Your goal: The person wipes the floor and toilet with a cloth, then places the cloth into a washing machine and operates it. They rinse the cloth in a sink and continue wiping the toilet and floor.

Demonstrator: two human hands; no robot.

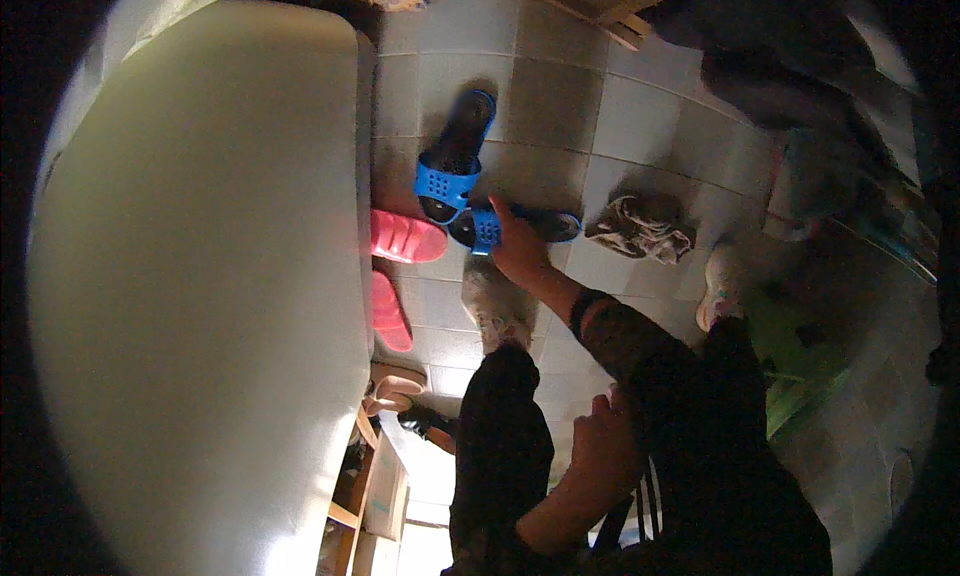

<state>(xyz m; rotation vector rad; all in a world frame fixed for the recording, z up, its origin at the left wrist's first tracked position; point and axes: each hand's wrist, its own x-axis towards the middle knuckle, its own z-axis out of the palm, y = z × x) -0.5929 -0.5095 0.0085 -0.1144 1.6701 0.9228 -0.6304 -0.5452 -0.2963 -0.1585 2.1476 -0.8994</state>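
Note:
My right hand (519,247) reaches down over a blue slipper (486,231) with a black insole, lying sideways on the tiled floor. One finger points past its perforated strap; whether the others grip it is hidden. Its pair, another blue slipper (450,178), lies at an angle, its toe close beside the first one's toe. My left hand (606,437) is held near my body beside the dark right sleeve, its fingers curled, with nothing visible in it. Two pink slippers (411,237) lie left of the blue ones, partly hidden under the edge of a large pale board or tabletop.
The pale surface (210,238) fills the left side. A crumpled patterned cloth (643,229) lies on the floor at right. My feet in light socks (499,298) stand near the slippers. Tan slippers (396,387) and a wooden shelf (358,493) are lower left; wooden furniture (600,6) stands above.

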